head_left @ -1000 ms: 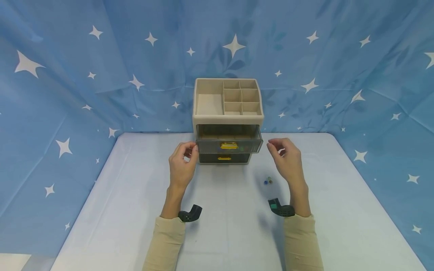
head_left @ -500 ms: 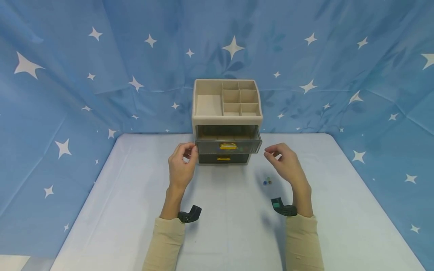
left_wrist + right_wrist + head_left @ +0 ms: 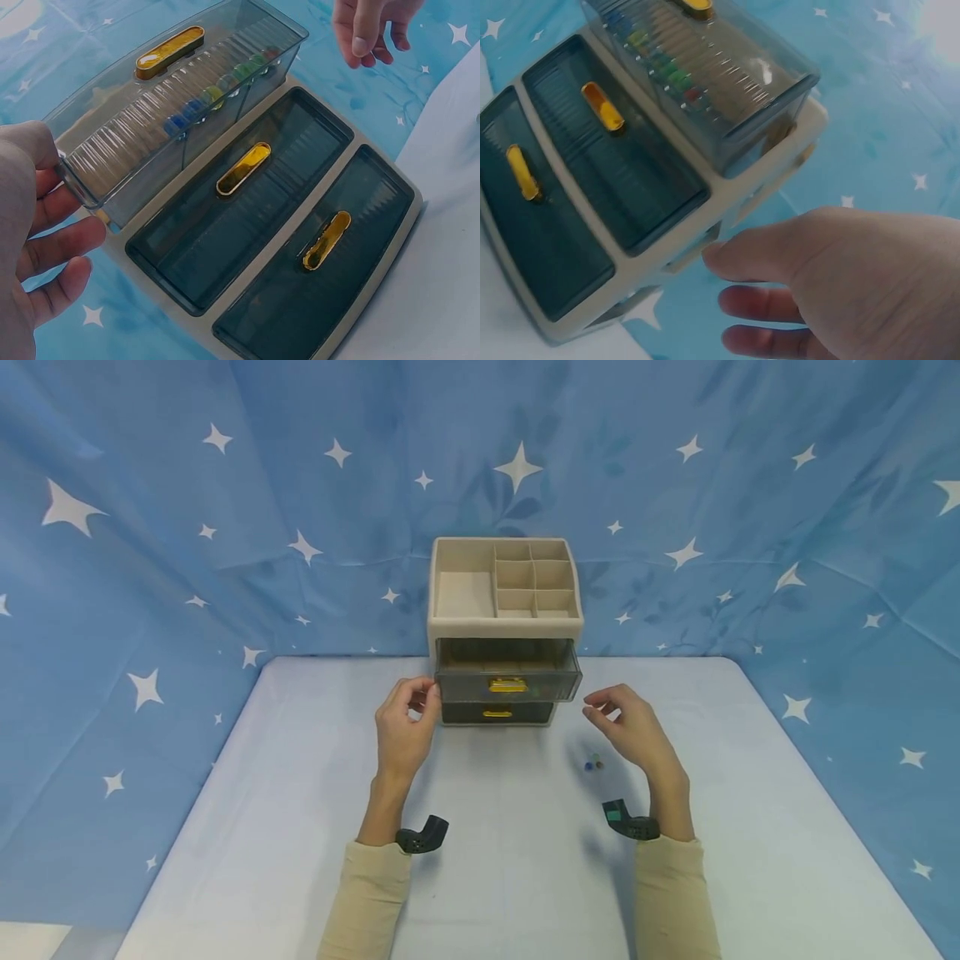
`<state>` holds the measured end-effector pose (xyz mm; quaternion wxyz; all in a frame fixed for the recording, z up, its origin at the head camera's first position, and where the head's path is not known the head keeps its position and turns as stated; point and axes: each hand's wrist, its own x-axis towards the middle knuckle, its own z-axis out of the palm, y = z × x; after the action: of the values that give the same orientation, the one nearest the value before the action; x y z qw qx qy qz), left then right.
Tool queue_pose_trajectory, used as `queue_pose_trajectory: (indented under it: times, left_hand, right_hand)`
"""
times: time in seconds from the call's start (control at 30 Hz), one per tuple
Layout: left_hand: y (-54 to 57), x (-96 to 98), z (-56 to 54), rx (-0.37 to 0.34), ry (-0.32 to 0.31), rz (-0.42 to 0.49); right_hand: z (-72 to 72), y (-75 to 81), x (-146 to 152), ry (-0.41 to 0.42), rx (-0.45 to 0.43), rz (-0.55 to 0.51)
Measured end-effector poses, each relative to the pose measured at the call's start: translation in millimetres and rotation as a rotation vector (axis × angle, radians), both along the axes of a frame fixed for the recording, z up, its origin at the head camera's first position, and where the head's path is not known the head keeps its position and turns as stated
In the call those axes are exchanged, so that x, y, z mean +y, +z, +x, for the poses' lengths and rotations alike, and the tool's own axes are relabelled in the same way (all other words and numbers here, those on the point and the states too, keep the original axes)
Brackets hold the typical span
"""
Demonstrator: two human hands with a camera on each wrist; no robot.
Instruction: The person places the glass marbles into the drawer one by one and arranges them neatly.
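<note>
A beige organizer [image 3: 504, 627] stands at the table's back, its top clear drawer [image 3: 463, 687] pulled out. The left hand [image 3: 405, 727] holds that drawer's left front corner, thumb and fingertips at the edge. Inside the drawer, a row of several small coloured balls [image 3: 214, 95] shows through the clear front in the left wrist view. Off the drawer's right side hovers the right hand [image 3: 636, 727], fingers loosely bent, nothing between them. Three small balls, among them a blue one [image 3: 588, 767], lie on the table in front of that hand.
Two dark lower drawers, a middle one [image 3: 240, 202] and a bottom one [image 3: 300, 277], sit pushed in with gold handles. Divided compartments [image 3: 534, 578] top the organizer. A blue starry curtain [image 3: 360, 518] hangs behind the white table [image 3: 495, 860].
The right hand has drawn slightly toward the front, and its fingertips sit lower beside the drawer. The left hand and the drawer stay where they were.
</note>
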<state>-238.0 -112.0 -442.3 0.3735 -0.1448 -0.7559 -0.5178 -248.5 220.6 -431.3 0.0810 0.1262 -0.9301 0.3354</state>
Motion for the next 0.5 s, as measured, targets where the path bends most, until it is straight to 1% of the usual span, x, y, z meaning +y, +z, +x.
queue_pose_trajectory:
  times: [0.3,0.5]
  left_hand:
    - [0.6,1.8,0.6,-0.006,0.007,-0.007]
    - [-0.5,1.4,0.6,0.004,0.009,-0.008]
  right_hand:
    - [1.5,-15.8,5,0.025,-0.063,0.006]
    - [3.6,-25.9,10,0.054,-0.138,-0.004]
